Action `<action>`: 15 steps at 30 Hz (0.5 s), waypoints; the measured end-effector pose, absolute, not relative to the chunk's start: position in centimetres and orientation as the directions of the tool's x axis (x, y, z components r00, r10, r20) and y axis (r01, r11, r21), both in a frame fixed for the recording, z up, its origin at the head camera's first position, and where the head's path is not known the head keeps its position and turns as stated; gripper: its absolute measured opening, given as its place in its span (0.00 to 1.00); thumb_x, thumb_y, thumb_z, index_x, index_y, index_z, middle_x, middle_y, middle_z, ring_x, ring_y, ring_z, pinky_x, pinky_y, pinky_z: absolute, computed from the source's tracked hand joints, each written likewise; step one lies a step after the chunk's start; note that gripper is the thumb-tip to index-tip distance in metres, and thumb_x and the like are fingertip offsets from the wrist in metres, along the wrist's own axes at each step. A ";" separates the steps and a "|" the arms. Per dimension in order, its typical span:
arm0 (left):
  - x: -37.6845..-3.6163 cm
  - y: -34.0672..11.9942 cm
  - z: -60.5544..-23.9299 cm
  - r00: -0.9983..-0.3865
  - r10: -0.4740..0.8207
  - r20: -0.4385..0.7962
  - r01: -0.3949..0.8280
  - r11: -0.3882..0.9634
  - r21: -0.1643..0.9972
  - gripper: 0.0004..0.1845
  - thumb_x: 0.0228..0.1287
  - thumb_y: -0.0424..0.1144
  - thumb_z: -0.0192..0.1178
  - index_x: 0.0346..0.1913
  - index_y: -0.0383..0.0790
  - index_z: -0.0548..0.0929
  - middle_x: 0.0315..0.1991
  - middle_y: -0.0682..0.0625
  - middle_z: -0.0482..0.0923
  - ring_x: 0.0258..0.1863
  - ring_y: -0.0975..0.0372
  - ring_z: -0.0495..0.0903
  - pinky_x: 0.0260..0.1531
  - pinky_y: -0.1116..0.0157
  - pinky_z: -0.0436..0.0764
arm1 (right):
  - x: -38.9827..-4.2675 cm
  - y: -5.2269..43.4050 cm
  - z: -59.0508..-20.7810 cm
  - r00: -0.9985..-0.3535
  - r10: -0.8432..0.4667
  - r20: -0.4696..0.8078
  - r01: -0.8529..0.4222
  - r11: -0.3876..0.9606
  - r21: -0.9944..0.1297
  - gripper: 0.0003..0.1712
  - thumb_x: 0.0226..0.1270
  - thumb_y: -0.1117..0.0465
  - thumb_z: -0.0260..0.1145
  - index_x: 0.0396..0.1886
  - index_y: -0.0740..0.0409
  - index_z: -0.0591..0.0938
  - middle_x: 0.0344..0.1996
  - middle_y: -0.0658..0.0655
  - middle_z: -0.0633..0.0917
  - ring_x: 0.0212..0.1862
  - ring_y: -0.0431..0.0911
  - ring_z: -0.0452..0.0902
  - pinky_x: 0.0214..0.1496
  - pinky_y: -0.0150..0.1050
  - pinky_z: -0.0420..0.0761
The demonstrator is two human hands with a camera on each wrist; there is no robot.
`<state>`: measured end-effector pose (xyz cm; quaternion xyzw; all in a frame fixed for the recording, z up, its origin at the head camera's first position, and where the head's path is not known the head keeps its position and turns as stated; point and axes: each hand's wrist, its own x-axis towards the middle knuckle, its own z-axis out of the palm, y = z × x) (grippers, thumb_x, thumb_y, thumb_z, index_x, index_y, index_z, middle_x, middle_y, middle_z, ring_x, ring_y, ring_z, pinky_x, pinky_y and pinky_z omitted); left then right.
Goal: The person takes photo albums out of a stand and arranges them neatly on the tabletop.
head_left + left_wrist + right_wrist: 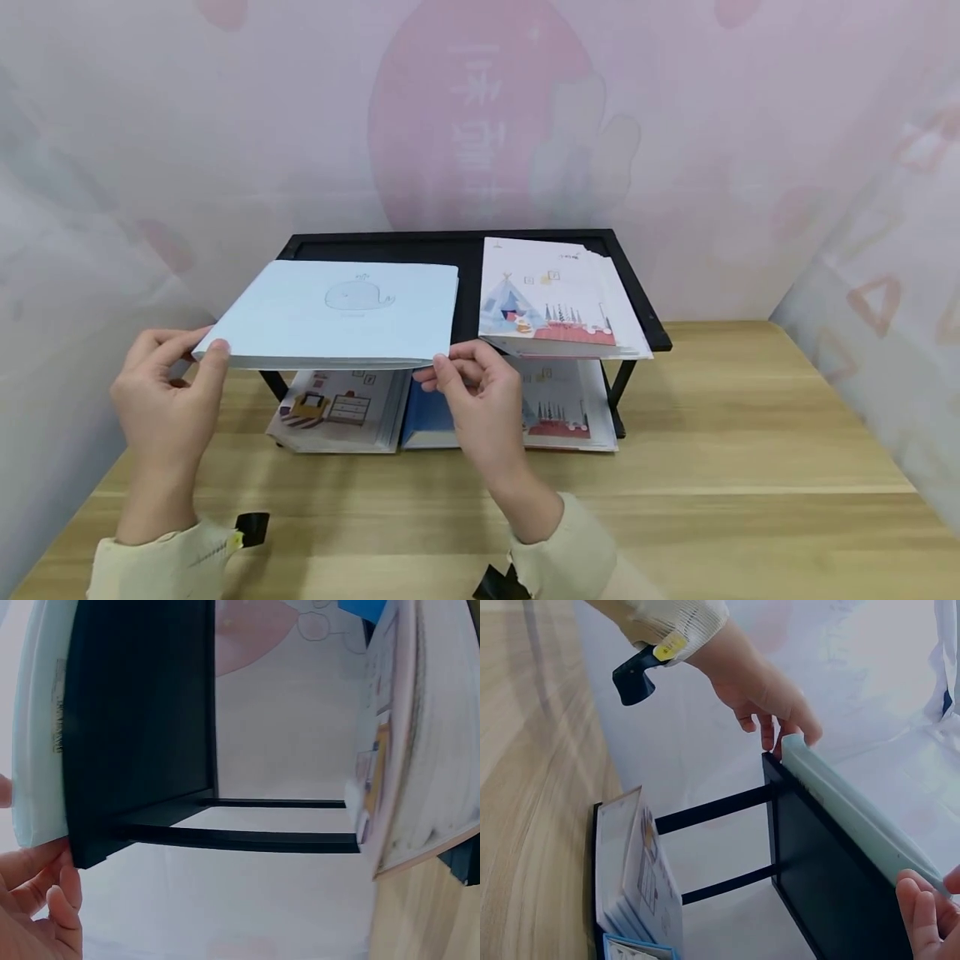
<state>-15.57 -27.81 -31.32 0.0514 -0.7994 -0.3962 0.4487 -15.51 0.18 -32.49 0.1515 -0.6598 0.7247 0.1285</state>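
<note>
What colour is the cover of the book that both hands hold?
Pale blue book, with a faint whale outline drawing; the head view shows it best.

Your left hand [167,400] and right hand [483,402] are bare, without rings or gloves. You wear cream, ribbed sleeves that end in snug cuffs at both wrists. A black strap [252,528] with a small yellow tag [670,646] juts from the left cuff toward 3 o'clock. A second black mount [498,583] shows at the right cuff, toward 9 o'clock.
</note>
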 end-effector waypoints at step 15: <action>-12.8 -29.3 -29.2 -0.796 -0.322 0.512 0.105 0.760 0.641 0.11 0.63 0.41 0.65 0.42 0.37 0.86 0.21 0.75 0.71 0.25 0.80 0.69 0.26 0.78 0.64 | -14.3 0.0 -32.2 -0.932 -0.017 0.362 -0.352 -0.197 -0.915 0.04 0.72 0.69 0.61 0.38 0.67 0.78 0.32 0.70 0.88 0.34 0.45 0.88 0.16 0.32 0.63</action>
